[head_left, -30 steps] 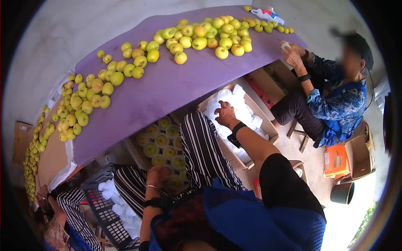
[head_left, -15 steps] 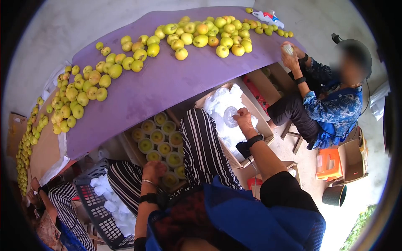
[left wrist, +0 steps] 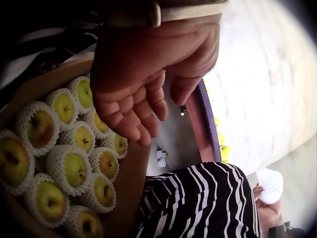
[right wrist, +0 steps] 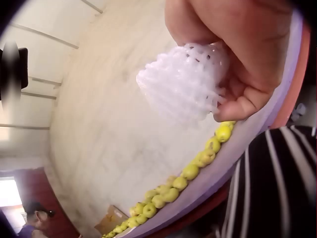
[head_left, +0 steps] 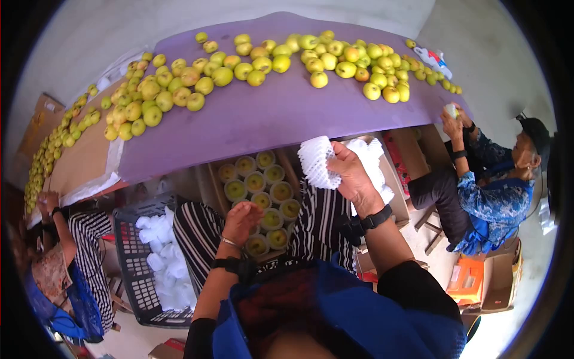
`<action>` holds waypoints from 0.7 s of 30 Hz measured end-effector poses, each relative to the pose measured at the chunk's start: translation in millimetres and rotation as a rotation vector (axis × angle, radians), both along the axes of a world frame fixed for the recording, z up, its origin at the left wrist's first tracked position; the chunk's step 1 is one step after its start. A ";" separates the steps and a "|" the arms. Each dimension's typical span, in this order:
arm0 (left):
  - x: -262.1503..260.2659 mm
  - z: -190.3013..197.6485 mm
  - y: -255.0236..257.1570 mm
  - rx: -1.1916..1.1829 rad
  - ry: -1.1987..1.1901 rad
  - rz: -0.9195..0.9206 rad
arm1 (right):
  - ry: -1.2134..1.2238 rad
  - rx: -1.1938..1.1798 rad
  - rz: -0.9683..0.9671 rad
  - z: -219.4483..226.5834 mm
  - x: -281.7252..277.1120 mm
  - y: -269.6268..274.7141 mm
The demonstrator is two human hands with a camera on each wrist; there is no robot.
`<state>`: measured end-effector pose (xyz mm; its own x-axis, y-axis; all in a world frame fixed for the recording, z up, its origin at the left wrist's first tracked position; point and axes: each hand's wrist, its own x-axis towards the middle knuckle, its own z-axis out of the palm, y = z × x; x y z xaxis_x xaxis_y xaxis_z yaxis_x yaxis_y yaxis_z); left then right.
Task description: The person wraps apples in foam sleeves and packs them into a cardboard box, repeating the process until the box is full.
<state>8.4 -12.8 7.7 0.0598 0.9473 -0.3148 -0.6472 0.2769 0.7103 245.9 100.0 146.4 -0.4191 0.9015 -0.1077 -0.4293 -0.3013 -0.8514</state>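
My right hand pinches a white foam fruit net above my striped knee, near the table's front edge. Up close in the right wrist view, the net has an open mesh, with thumb and fingers curled at its rim. My left hand holds nothing; its fingers are loosely bent over a cardboard box. Inside that box stand yellow-green apples, each in a white foam net. Many bare apples lie along the purple table.
More foam nets fill a carton on my right and a black plastic crate on my left. One person sits at the right end, handling a netted piece; another person sits at far left. An orange stool stands at right.
My right hand has lifted a foam net out of the right carton and brought it left, toward the table edge. My left hand has risen off the boxed apples. The head view has turned right.
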 end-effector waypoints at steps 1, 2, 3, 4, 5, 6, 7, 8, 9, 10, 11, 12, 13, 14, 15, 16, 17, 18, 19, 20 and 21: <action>-2.9 0.4 -0.5 -0.006 0.010 0.044 | -0.033 -0.016 0.055 -1.8 -23.8 -3.4; -6.2 -3.0 -1.0 0.095 -0.109 0.057 | -0.117 0.019 0.089 -11.4 -46.3 -5.3; -9.3 -5.3 -1.9 0.201 -0.225 0.068 | -0.199 0.059 0.120 -25.9 -68.6 -7.0; -11.3 -5.4 -2.6 0.199 -0.213 0.106 | -0.216 0.076 0.123 -40.0 -90.8 -10.9; -12.8 -5.2 -2.4 0.241 -0.266 0.160 | -0.295 0.108 0.107 -64.8 -109.0 -11.5; -14.0 -4.4 -3.5 0.287 -0.319 0.207 | -0.467 0.252 0.061 -88.5 -122.0 -13.2; -14.5 -3.4 -5.6 0.286 -0.308 0.227 | -0.637 0.400 0.005 -101.6 -131.3 -18.3; -14.0 -2.3 -6.4 0.254 -0.246 0.234 | -0.628 0.402 0.019 -114.1 -134.3 -24.9; -13.3 -1.2 -6.3 0.221 -0.187 0.236 | -0.780 0.466 -0.014 -120.1 -135.3 -33.2; -12.1 0.0 -6.8 0.116 0.008 0.231 | -0.936 0.529 -0.052 -125.8 -135.2 -38.4; -12.8 -2.8 -7.4 0.114 0.008 0.233 | -0.936 0.528 -0.050 -130.9 -134.8 -40.5; -13.5 -7.6 -8.1 0.055 0.218 0.177 | -0.966 0.492 0.049 -135.1 -134.0 -42.4; -13.7 -12.5 -8.6 -0.006 0.427 0.119 | -0.995 0.454 0.148 -140.7 -133.3 -43.6; -14.3 -17.4 -8.2 -0.034 0.403 0.142 | -0.966 0.566 0.167 -151.4 -134.0 -42.8; -14.7 -17.0 -7.9 -0.038 0.400 0.142 | -0.968 0.564 0.170 -161.5 -134.0 -38.8; -15.8 -15.3 -7.3 -0.089 0.308 0.216 | -0.782 0.409 0.246 -167.7 -133.8 -32.8; -17.2 -14.5 -7.0 -0.141 0.217 0.289 | -0.592 0.254 0.318 -173.9 -132.7 -27.1; -19.0 -17.7 -6.5 -0.144 0.217 0.290 | -0.592 0.251 0.320 -167.9 -130.1 -24.3; -20.5 -22.0 -5.4 -0.199 0.197 0.341 | -0.399 0.001 0.361 -155.2 -126.1 -22.8; -21.5 -26.4 -4.6 -0.254 0.177 0.389 | -0.202 -0.247 0.393 -147.3 -123.8 -22.1; -20.9 -25.5 -3.5 -0.259 0.176 0.383 | -0.202 -0.252 0.388 -146.1 -123.3 -21.9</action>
<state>-12.5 -16.3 -17.8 -0.3530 0.7801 -0.5166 -0.6132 0.2241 0.7575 122.6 78.2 0.3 -0.6666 0.6188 -0.4157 -0.0791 -0.6132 -0.7859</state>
